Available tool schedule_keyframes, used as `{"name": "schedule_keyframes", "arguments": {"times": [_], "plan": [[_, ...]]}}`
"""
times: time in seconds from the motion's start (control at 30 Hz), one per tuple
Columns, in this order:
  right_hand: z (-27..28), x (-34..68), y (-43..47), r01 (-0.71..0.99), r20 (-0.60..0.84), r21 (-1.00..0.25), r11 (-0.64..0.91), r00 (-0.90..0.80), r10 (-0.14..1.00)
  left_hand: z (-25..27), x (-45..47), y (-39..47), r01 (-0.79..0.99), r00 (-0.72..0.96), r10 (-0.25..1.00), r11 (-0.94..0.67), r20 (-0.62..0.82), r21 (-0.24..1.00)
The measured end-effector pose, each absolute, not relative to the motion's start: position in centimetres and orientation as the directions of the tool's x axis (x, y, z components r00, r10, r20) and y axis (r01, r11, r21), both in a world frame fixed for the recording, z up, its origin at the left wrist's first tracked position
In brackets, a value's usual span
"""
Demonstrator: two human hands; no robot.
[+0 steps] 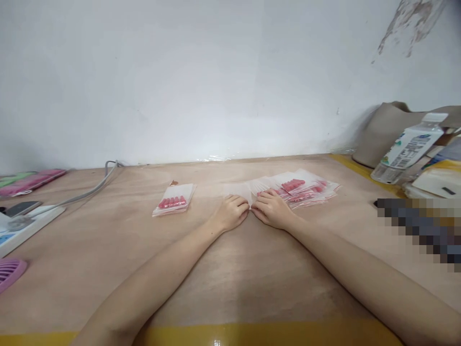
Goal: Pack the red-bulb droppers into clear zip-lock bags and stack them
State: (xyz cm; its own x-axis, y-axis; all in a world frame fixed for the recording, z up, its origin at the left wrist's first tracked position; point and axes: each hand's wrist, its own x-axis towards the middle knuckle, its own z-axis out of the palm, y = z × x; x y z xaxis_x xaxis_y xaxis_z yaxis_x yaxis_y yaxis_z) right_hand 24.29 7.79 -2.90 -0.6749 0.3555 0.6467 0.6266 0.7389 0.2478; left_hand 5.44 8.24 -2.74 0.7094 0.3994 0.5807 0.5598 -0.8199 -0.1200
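Observation:
Close together at the middle of the table, my left hand (232,211) and my right hand (272,209) have their fingers curled and their tips pinched at the near edge of a clear plastic bag (236,189). The bag lies flat beyond my left hand, and my fingers hide its near part. Just right of it, partly behind my right hand, a loose fanned pile of clear bags (306,185) holds rows of small red pieces. To the left lies a neat stack of similar bags (175,199), a row of red pieces showing in the top one.
On the left are a white power strip (34,226) with a grey cable (86,194), a dark phone (23,209), pink packets (39,181) and a purple slotted item (10,274). A plastic bottle (410,146) leans at right beside a beige bag (378,132). A wall (180,86) closes the back.

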Motion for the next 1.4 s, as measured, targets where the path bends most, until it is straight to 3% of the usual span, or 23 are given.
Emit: {"name": "schedule_keyframes", "arguments": {"times": [0.37,0.97,1.2,1.4], "plan": [[-2.7,24.0,7.6,0.644,0.634,0.271,0.715,-0.678,0.371,-3.1,5.6,8.9,0.521,0.783,0.298,-0.794,0.546,-0.314],[-2.5,24.2,7.3,0.65,0.636,0.249,0.718,-0.669,0.385,-1.1,0.5,7.0,0.477,0.82,0.194,-0.753,0.539,-0.454],[-2.6,24.4,7.4,0.638,0.646,0.259,0.726,-0.673,0.36,-0.9,-0.8,6.8,0.537,0.792,0.255,-0.724,0.554,-0.433],[-2.7,24.3,7.4,0.636,0.634,0.255,0.728,-0.679,0.371,-1.3,-1.3,7.3,0.591,0.75,0.362,-0.744,0.554,-0.313]]}}
